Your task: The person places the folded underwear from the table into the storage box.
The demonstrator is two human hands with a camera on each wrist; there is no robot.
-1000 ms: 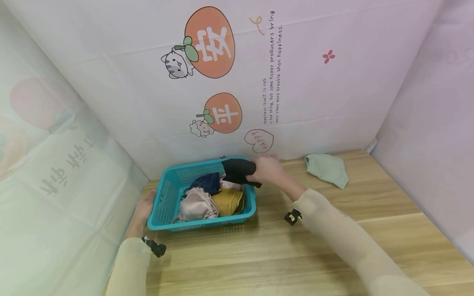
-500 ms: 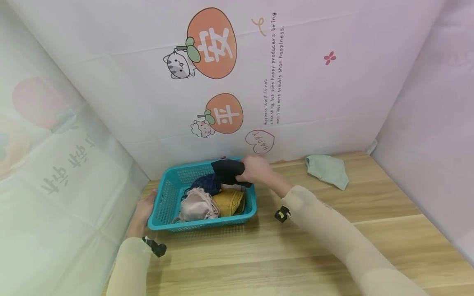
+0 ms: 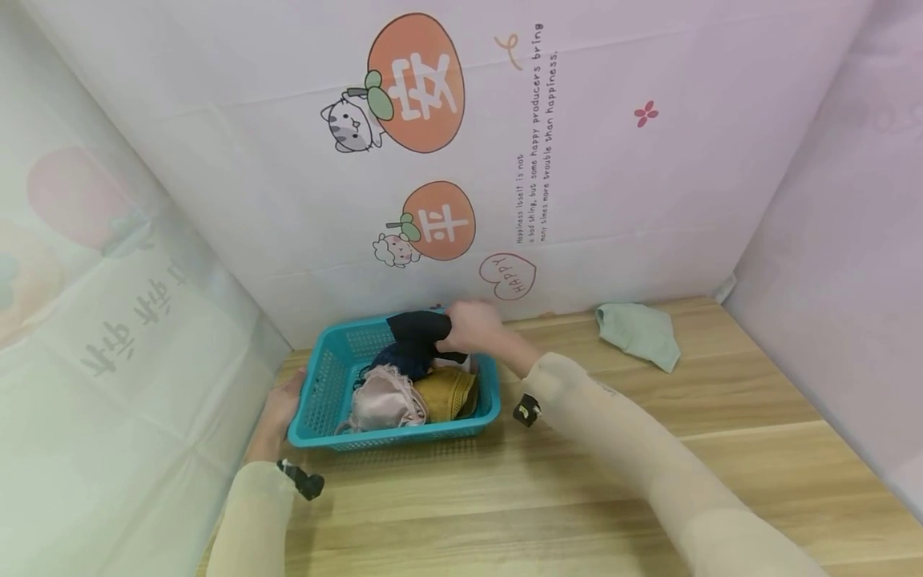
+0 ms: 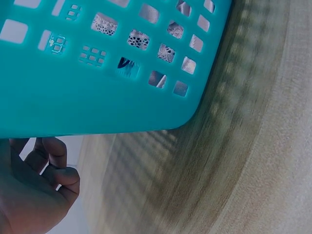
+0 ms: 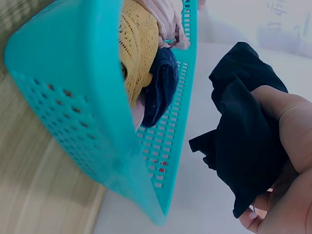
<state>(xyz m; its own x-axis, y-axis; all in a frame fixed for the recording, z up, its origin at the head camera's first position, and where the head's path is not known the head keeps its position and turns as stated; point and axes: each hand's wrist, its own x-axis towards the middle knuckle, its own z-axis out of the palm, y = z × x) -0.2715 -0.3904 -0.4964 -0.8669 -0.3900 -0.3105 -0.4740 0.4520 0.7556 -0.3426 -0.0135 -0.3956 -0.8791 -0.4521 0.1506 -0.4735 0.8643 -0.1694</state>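
My right hand pinches a crumpled black cloth garment over the back right part of a teal plastic basket. In the right wrist view, the black garment hangs folded from thumb and fingers, apart from the basket wall. My left hand is at the basket's left rim; in the left wrist view its fingers are curled by that rim, partly hidden behind it. Inside the basket are a pale pink lace-edged garment, a mustard garment and a dark blue garment.
A pale green cloth lies on the wooden table at the back right. Printed white sheeting stands behind the basket and along both sides. The basket is close to the back and left sheeting.
My right hand has moved left with the black garment, from the basket's right rim to farther over the basket. The left hand and basket have stayed in place.
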